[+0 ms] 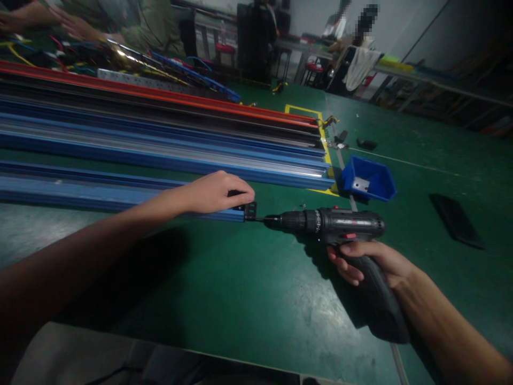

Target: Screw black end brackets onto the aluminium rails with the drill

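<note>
Both hands out, wrists fairly straight
Left hand (218, 191) palm-down, forearm (132, 227) from 8 o'clock; right hand (371, 262) curled, from 4 o'clock

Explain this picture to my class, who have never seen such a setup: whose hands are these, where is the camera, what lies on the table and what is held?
There is no robot here. A person works with two bare hands, and a camera worn on the head looks forward and down. The right hand holds a black power drill, its bit pointing at the end of the nearest blue rail. The left hand rests over a small black bracket there. On the green table, beyond that rail, lie more long rails, blue, black and orange-red. To the right are a blue box and a flat black object.
</note>
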A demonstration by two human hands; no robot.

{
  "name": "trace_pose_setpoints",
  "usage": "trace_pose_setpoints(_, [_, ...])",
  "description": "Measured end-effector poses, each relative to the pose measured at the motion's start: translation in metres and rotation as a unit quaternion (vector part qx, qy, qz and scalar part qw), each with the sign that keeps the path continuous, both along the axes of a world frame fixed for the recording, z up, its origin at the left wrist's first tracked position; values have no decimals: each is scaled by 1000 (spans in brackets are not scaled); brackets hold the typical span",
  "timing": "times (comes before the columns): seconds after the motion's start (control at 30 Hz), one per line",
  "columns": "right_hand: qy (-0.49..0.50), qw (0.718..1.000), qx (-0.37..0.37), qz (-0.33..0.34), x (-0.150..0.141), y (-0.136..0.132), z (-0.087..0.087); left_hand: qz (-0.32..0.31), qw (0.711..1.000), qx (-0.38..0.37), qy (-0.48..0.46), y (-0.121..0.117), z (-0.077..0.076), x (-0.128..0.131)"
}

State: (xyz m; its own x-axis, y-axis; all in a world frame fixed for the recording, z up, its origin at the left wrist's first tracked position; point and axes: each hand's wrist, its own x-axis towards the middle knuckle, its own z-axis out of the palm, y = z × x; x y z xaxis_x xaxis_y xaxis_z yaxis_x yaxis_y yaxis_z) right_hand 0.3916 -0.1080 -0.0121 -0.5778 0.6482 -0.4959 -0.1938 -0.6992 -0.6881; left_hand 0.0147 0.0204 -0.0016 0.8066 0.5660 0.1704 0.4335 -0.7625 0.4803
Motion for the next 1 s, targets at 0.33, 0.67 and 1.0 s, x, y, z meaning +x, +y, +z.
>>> trace_pose_setpoints(0.33, [0, 1000, 3, -5, -4, 0, 3, 2, 1000, 0, 0, -1, 1, 0])
trace_pose_setpoints(0.67, [-4, 1000, 1, 0, -3, 2, 3, 2, 1000, 4, 5, -1, 1, 0])
trace_pose_setpoints(1.0, [-1, 1000, 7, 2, -3, 0, 2, 2, 1000, 0, 8, -1, 1, 0])
